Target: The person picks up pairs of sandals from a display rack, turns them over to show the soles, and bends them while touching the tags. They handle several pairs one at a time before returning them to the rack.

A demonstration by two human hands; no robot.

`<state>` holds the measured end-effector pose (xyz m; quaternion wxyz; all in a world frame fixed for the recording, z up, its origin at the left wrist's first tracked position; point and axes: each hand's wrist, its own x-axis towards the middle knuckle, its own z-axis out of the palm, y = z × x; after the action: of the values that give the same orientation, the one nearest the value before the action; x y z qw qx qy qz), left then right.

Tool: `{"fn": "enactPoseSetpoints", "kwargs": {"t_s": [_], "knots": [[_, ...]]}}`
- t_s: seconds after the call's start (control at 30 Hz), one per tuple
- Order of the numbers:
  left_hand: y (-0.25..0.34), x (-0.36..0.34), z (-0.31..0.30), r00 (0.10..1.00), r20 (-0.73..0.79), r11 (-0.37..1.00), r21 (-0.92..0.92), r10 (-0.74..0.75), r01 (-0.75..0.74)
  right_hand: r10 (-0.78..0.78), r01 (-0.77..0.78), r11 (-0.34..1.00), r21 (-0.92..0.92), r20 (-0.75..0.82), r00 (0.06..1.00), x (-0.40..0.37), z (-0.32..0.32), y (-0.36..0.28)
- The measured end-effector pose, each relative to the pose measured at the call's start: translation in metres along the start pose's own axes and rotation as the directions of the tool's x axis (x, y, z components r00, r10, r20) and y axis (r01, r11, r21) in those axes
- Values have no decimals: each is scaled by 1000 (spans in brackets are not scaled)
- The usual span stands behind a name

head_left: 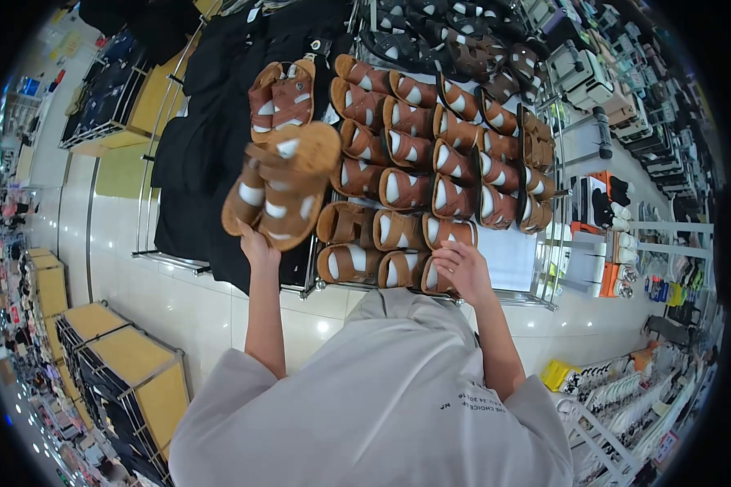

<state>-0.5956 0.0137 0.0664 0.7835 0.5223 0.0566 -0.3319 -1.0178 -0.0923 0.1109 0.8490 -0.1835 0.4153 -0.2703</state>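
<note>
A pair of tan sandals point(304, 174) with white stuffing under the straps is raised in my left hand point(260, 250), which grips it near the lower end. The pair looks slightly blurred and overlaps the black clothes behind it. My right hand point(465, 272) hovers at the front right of the display rack, fingers loosely bent and apart, overlapping the reddish-brown sandals point(449, 233). Several rows of brown sandals point(406, 188), also stuffed with white paper, stand beside the held pair. Another reddish-brown pair point(283, 101) lies on the black clothes just beyond it.
Folded black clothes point(195, 162) cover the rack's left part. Black sandals point(414, 45) fill its far end. A metal rail point(536, 302) edges the near side. Shelves of boxed shoes point(601, 235) stand to the right, and a wooden-topped clothes stand point(134, 357) is at the lower left.
</note>
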Motion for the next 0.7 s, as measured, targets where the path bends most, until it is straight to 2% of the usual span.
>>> {"fn": "enactPoseSetpoints", "kwargs": {"t_s": [0.07, 0.13, 0.23, 0.37, 0.47, 0.5, 0.53, 0.6, 0.63, 0.7], "knots": [[1, 30, 17, 982, -152, 994, 1, 110, -111, 17, -22, 999, -45, -124, 992, -5, -14, 5], [3, 49, 40, 925, -351, 988, 14, 146, -151, -6, -25, 991, -133, -226, 974, -13, -25, 10], [-11, 85, 42, 861, -480, 986, 83, 164, -142, -78, -26, 958, -285, -346, 935, -23, -48, 25], [-14, 87, 36, 863, -504, 1000, 7, -1, 5, -203, -4, 914, -405, -466, 861, -32, -76, 39], [-25, 110, 4, 887, -459, 988, 153, 59, 14, -276, -8, 875, -484, -513, 813, -31, -101, 50], [-31, 117, -3, 890, -416, 976, 175, 189, -125, -299, 5, 867, -498, -512, 806, -31, -108, 52], [-28, 115, -2, 894, -401, 973, 185, 200, -134, -322, 18, 858, -513, -509, 798, -29, -117, 54], [-18, 109, -2, 901, -373, 967, 205, 223, -154, -456, 18, 719, -694, -453, 767, -17, -144, 61], [-12, 105, -5, 938, -325, 971, 236, 125, -47, -517, 15, 636, -772, -411, 751, -13, -149, 62], [7, 95, -16, 967, -238, 937, 312, -87, 160, -439, -1, 632, -775, -360, 823, -8, -152, 58]]}}
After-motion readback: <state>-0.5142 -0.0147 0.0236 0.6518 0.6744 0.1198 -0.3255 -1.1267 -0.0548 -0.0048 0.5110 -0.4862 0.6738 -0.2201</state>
